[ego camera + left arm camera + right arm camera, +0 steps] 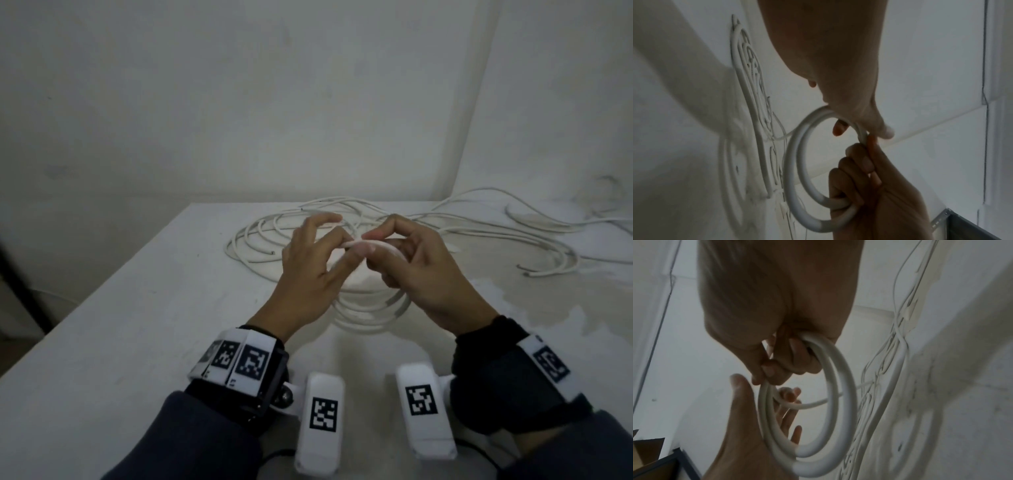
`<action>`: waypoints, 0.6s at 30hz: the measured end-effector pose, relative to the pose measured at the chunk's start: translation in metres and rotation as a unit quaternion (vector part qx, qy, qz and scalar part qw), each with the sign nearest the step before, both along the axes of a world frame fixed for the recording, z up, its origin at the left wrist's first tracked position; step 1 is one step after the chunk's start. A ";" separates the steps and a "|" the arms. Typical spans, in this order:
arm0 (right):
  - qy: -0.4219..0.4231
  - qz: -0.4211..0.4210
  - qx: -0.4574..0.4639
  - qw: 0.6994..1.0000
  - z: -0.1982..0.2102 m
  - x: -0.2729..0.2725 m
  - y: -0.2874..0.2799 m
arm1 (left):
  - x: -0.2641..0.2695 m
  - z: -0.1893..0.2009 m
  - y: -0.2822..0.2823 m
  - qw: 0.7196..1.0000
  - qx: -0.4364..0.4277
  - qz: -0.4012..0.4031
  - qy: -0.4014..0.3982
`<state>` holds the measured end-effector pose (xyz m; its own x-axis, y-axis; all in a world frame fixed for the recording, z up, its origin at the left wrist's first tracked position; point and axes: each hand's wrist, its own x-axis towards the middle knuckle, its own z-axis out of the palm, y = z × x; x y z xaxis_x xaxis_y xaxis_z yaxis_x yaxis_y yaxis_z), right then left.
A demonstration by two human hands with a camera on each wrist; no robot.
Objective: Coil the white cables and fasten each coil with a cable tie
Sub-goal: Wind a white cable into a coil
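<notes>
A small coil (368,305) of white cable is held above the table (137,291) between both hands, with at least two loops seen in the wrist views. The right hand (424,270) is curled round the coil, its fingers passed through the loops and its thumb and forefinger pinched on the top strand. The left hand (308,270) pinches the same strand beside it with thumb and forefinger, its other fingers spread and relaxed. A thin tail is seen running from the coil toward the loose cables (342,233) lying tangled on the table behind. No cable tie can be made out in any view. Several risks are judged from here: the stiff loops may spring open if either pinch is eased; the trailing tail may snag in the tangle and drag other cables along; loops of uneven size may be formed, so that a tie would sit badly. With both hands taken up, a tie can hardly be fetched without the coil being loosened. No brand or readable writing is visible; only black-and-white square markers (323,414) are borne on the wrist units.
</notes>
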<state>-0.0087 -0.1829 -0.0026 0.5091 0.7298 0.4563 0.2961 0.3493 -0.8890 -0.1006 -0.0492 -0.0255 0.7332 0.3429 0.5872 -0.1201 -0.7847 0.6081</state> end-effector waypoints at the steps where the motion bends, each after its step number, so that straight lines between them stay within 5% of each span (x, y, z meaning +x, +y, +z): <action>1: -0.007 -0.010 0.013 1.000 0.001 0.000 -0.001 | 0.000 0.002 -0.001 1.000 0.001 -0.021 -0.003; 7: -0.086 -0.059 0.040 0.994 0.006 0.000 -0.001 | -0.001 0.009 -0.006 0.991 -0.080 -0.050 -0.092; 10: -0.100 -0.080 0.049 0.991 0.005 0.002 0.001 | -0.001 0.012 -0.012 0.977 -0.176 -0.090 -0.076; 14: -0.096 -0.090 0.051 0.990 0.004 0.002 0.005 | -0.002 0.016 -0.020 0.922 -0.345 -0.173 -0.036; 18: -0.085 -0.093 0.062 0.990 0.005 0.005 0.005 | -0.005 0.018 -0.015 0.828 -0.488 -0.276 0.004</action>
<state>-0.0039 -0.1776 0.0025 0.5368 0.5647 0.6269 0.5073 0.3776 -0.7746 -0.1060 -0.0641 -0.0072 0.9390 0.2624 0.2224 -0.2897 0.2548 0.9226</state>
